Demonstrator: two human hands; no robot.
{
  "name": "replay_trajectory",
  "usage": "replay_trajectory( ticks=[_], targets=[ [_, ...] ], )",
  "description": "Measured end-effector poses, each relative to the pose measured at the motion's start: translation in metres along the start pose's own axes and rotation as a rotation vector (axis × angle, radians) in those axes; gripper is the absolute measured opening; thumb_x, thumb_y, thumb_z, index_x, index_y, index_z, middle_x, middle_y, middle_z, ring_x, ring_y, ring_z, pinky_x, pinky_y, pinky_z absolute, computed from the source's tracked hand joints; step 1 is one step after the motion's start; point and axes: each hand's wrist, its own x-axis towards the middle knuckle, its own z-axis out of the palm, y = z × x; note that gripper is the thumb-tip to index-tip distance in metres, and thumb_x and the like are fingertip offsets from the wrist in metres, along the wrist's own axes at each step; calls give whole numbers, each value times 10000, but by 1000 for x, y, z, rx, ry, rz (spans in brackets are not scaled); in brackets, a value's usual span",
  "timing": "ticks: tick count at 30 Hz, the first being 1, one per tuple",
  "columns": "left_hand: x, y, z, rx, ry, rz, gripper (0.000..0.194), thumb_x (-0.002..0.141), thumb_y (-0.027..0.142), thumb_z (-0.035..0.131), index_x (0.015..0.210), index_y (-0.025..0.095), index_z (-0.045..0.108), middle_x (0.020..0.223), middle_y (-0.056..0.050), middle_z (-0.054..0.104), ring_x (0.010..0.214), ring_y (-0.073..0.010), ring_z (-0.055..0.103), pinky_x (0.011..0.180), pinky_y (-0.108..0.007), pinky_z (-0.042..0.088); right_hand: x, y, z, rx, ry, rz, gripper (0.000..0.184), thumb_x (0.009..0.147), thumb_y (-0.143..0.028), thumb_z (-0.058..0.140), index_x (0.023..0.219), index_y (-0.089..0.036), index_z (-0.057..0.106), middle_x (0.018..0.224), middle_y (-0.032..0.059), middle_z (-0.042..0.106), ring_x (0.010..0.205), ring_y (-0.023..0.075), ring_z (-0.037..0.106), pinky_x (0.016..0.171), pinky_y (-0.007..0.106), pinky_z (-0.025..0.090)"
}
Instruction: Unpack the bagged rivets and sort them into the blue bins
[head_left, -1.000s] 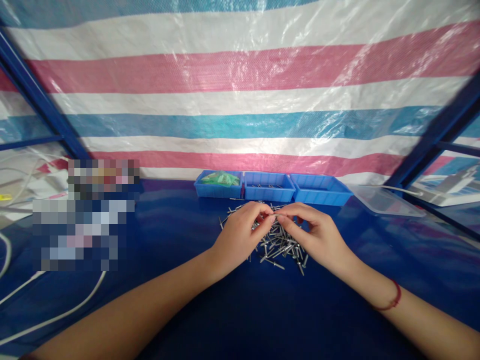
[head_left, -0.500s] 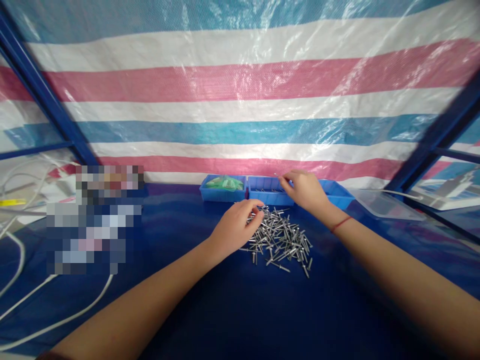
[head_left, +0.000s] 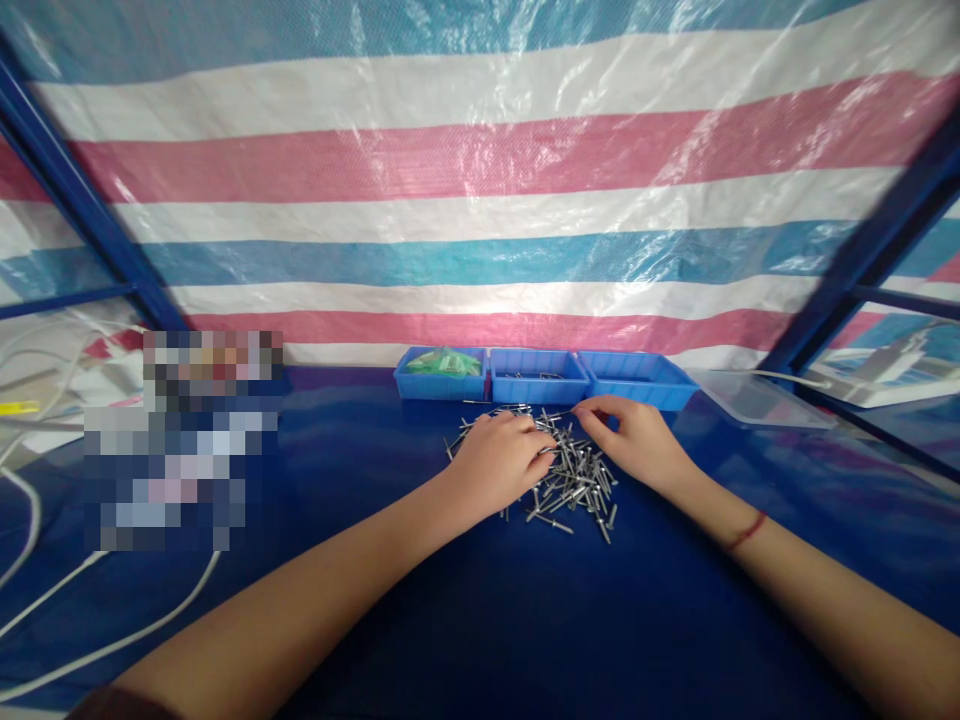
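Observation:
A loose pile of silver pop rivets (head_left: 574,480) lies on the dark blue table. My left hand (head_left: 504,455) rests over the left part of the pile, fingers curled down and thumb close to the index finger. What it grips, if anything, is hidden. At the pile's upper right edge, my right hand (head_left: 630,435) pinches thumb and index finger together, with a thin rivet end showing at the tips. Behind the pile stands a middle blue bin (head_left: 538,388) with a few rivets inside.
A left blue bin (head_left: 441,388) holds a green plastic bag (head_left: 444,363). To the right stands another blue bin (head_left: 637,385), beside a clear plastic sheet or lid (head_left: 757,400). White cables (head_left: 180,610) run along the left. A striped tarp (head_left: 480,160) hangs behind.
My right hand has come down from above the middle bin to the pile's edge. My left hand has moved right and slightly down, further over the rivets.

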Motion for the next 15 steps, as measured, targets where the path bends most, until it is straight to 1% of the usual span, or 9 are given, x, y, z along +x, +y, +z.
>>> replay_trajectory(
  ticks=[4,7,11,15],
  targets=[
    [13,9,0,96,-49,-70,208,842,359,571,879,211,713,871,-69,667,870,-258,602,703,-364,463,3,-1,-1,21,13,13,217,830,-245,487,799,-189,695,796,41,734,705,204,674,651,299,491],
    [20,14,0,133,-49,-105,154,822,299,600,825,185,703,853,-88,664,857,-276,604,679,-367,465,1,-5,-2,43,-11,-1,224,832,-247,484,783,-188,695,799,43,733,708,201,672,650,298,487],
    [22,19,2,166,-30,-116,158,854,186,529,805,159,677,837,-94,656,834,-267,604,677,-365,457,-2,-8,-2,80,-28,-16,226,826,-238,478,777,-182,691,792,43,730,706,197,666,654,299,481],
    [22,16,5,177,0,-102,210,898,212,462,854,169,663,863,-76,638,824,-241,591,669,-346,449,-2,-11,-2,146,-48,4,213,823,-223,482,788,-180,688,799,32,726,722,188,662,660,284,473]
  ],
)
